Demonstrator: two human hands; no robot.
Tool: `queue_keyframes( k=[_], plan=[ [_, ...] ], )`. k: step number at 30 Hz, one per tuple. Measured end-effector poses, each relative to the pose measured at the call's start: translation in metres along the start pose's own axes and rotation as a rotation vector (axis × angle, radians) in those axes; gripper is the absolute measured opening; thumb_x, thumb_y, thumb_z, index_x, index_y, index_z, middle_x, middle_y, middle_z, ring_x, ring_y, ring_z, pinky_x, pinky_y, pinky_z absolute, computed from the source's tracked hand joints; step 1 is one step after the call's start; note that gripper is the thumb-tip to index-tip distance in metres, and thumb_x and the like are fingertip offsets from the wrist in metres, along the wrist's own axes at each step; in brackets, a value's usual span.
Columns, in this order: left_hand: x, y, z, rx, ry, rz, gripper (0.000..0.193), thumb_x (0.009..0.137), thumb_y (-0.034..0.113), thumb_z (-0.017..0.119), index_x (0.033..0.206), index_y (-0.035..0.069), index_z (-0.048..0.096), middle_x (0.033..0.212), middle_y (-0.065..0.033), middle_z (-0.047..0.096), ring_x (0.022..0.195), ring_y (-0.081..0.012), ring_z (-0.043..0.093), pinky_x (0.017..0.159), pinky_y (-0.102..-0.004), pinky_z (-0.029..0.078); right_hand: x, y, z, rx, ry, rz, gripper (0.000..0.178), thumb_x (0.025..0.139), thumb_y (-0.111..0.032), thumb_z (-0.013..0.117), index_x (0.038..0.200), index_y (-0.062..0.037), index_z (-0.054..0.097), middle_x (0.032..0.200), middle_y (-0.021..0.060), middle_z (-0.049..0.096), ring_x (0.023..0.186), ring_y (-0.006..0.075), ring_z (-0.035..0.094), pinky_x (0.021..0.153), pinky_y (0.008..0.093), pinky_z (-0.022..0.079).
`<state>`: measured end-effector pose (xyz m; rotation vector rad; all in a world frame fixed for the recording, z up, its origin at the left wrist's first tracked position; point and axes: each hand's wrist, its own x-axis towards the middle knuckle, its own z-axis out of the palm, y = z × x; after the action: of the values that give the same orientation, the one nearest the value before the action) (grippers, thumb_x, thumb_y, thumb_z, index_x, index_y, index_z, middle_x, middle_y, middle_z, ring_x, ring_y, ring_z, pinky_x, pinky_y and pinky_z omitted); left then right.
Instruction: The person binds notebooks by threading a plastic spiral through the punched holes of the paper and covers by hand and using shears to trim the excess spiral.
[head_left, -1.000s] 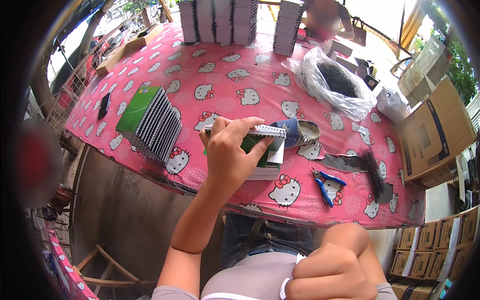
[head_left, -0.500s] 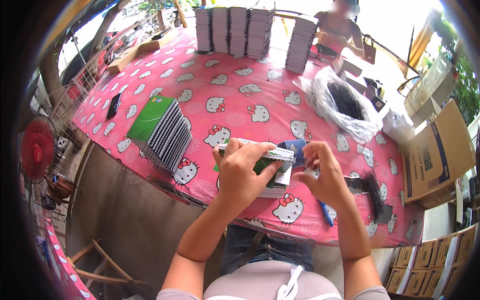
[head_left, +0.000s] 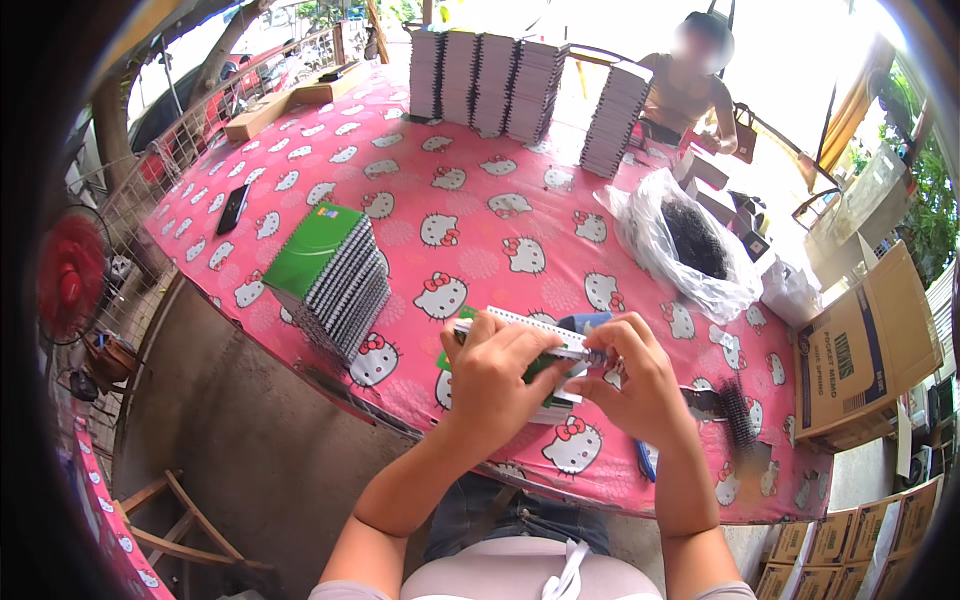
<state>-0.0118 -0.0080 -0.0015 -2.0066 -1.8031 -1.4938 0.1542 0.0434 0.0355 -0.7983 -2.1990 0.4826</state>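
"Where to find the notebook (head_left: 527,321)?"

"Above the table's (head_left: 480,225) near edge, pinched by the left hand (head_left: 495,375). Right hand (head_left: 632,370) at the far end, with fingers curled; impossible to tell if gripping."

"How to handle?"

"Probably light, slightly bendy; best held near the spine."

"Any writing?"

"Bold print on the carton (head_left: 860,345)."
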Motion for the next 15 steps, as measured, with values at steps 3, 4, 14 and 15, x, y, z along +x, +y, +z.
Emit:
queue_keyframes(
  k=[3, 4, 14, 15],
  plan=[
    [-0.002, 0.003, 0.000, -0.009, -0.001, 0.003, 0.026, 0.063, 0.022, 0.082, 0.087, 0.016, 0.071, 0.083, 0.0029, 0.068, 0.082, -0.0165, 0.054, 0.083, -0.0360, 0.030, -0.003, -0.004, 0.005, -0.042, 0.051, 0.007, 0.016, 0.079, -0.014, 0.072, 0.084, -0.0043, 0.060, 0.076, 0.0078, 0.056, 0.062, 0.0256, 0.059, 0.055, 0.0363, 0.046],
    [-0.003, 0.003, 0.002, -0.015, -0.004, 0.005, 0.026, 0.064, 0.022, 0.081, 0.087, 0.016, 0.071, 0.083, 0.0029, 0.068, 0.081, -0.0165, 0.054, 0.083, -0.0358, 0.030, -0.004, -0.004, 0.005, -0.061, 0.062, 0.008, 0.015, 0.079, -0.013, 0.072, 0.083, -0.0045, 0.060, 0.076, 0.0075, 0.056, 0.061, 0.0256, 0.059, 0.054, 0.0366, 0.046],
    [0.004, -0.008, -0.005, -0.061, 0.085, 0.070, 0.031, 0.057, 0.010, 0.086, 0.083, 0.010, 0.069, 0.083, -0.0020, 0.066, 0.086, -0.0233, 0.056, 0.076, -0.0376, 0.046, -0.010, 0.139, -0.016, -0.405, -0.550, 0.261, 0.056, 0.071, -0.034, 0.078, 0.117, -0.0095, 0.058, 0.118, 0.0125, 0.059, 0.113, 0.0317, 0.055, 0.093, 0.0427, 0.047],
    [0.005, -0.008, -0.001, -0.072, 0.079, 0.080, 0.031, 0.057, 0.010, 0.086, 0.083, 0.010, 0.069, 0.083, -0.0019, 0.066, 0.086, -0.0230, 0.056, 0.076, -0.0373, 0.046, -0.024, 0.162, 0.000, -0.462, -0.574, 0.321, 0.067, 0.064, -0.036, 0.082, 0.120, -0.0086, 0.055, 0.122, 0.0112, 0.057, 0.114, 0.0298, 0.055, 0.094, 0.0419, 0.048]
  ],
)
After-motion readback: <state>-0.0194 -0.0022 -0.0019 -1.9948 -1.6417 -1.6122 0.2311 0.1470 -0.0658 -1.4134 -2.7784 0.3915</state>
